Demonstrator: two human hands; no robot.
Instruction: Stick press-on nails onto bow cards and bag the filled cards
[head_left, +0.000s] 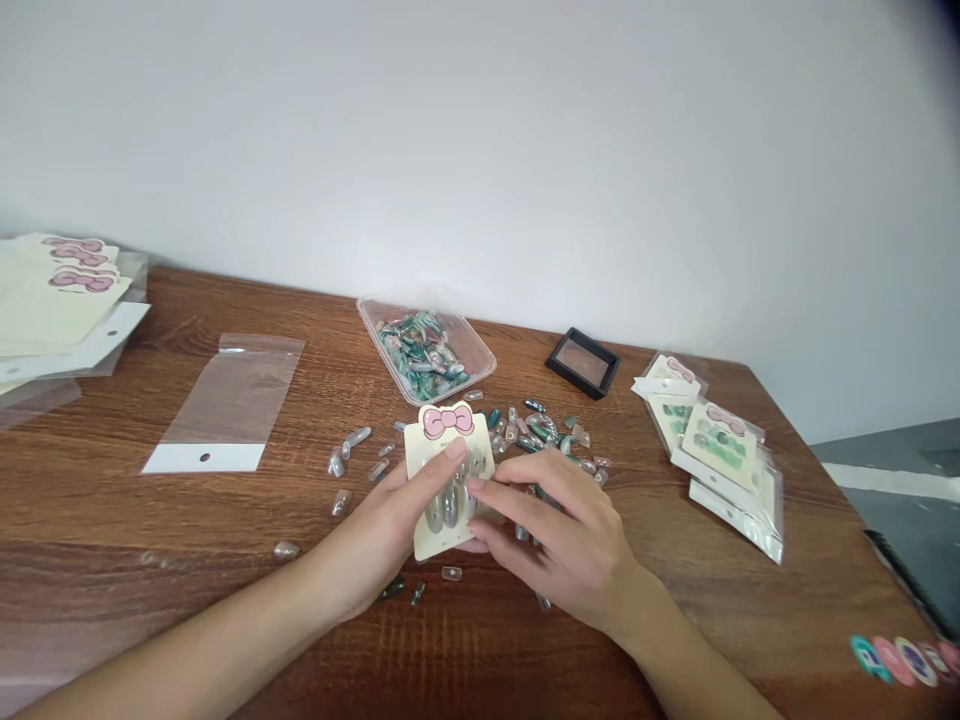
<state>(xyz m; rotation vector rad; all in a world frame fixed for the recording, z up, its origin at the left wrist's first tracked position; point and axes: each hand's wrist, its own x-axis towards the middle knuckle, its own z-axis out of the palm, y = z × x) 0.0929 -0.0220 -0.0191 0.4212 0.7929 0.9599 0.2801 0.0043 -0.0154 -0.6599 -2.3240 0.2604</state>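
A cream display card (431, 545) topped with a pink bow is held up at the middle of the table. Grey press-on nails (450, 506) sit on its front in rows. My left hand (397, 515) grips the card from the left, thumb across the front and fingers behind. From the right, my right hand (566, 530) touches the card's right side, its fingers closed around a nail there that is mostly hidden by the fingertips. Loose press-on nails (551, 430) in green, grey and clear lie around and behind both hands.
Behind the hands stands a clear plastic tub (480, 365) of nails, with a small black frame (583, 362) to its right. Bagged nail cards (724, 445) lie at right. A clear bag (240, 400) and stacked blank cards (52, 310) are at left. A wall backs the table.
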